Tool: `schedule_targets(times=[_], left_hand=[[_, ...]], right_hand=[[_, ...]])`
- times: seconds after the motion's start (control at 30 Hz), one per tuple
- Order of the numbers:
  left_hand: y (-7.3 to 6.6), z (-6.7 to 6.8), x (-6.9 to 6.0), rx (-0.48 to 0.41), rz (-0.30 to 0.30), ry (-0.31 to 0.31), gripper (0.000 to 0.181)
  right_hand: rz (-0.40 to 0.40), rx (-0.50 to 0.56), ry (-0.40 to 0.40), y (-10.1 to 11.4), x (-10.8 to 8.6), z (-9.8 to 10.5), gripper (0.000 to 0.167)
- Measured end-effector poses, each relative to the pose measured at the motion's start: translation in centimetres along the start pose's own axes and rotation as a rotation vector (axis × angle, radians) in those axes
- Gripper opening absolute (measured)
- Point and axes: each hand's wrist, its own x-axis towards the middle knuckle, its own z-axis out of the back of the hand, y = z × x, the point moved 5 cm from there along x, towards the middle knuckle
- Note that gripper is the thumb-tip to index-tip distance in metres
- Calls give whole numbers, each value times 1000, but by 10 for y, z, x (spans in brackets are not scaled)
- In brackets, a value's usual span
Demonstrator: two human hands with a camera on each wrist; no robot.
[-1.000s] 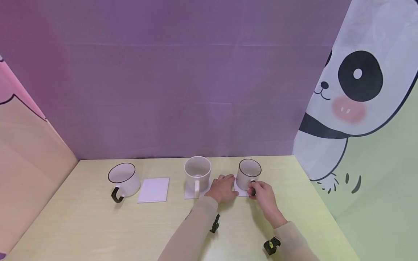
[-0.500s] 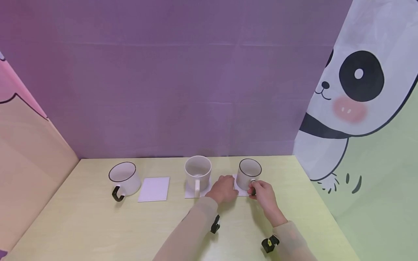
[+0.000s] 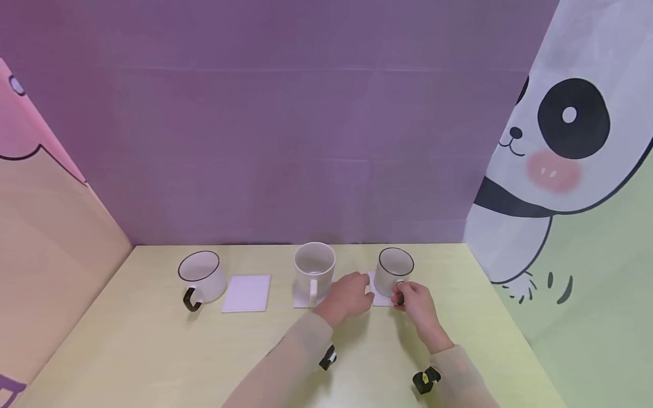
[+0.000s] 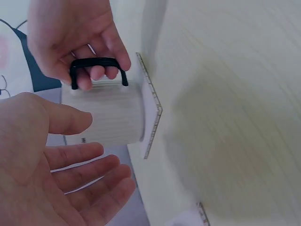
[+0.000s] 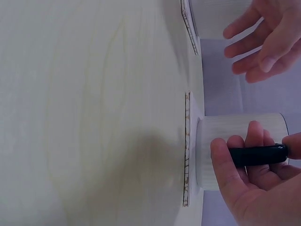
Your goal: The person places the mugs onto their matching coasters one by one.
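On table (image 3: 153, 351) — three mugs (image 3: 390, 279), three coasters (image 3: 381, 299)

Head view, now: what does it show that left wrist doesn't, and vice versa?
Only head: the far-left mug, the bare coaster beside it, and the middle mug with its white handle.

Only left wrist: the palm side of the left hand, a small dark mark on the held mug, and the striped cut edge of the coaster under it.

Both: the right hand gripping that mug's black handle.
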Motion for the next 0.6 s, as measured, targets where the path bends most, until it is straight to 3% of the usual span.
schedule_targets(times=[0.37, 0.6], left_hand=[[-17, 21, -31, 119, -164, -106, 15], [-11, 43, -60, 196, -253, -197, 9]], right_hand=[[-5, -7, 1, 0, -1, 4, 28], [-12, -7, 16, -1, 0, 2, 28]])
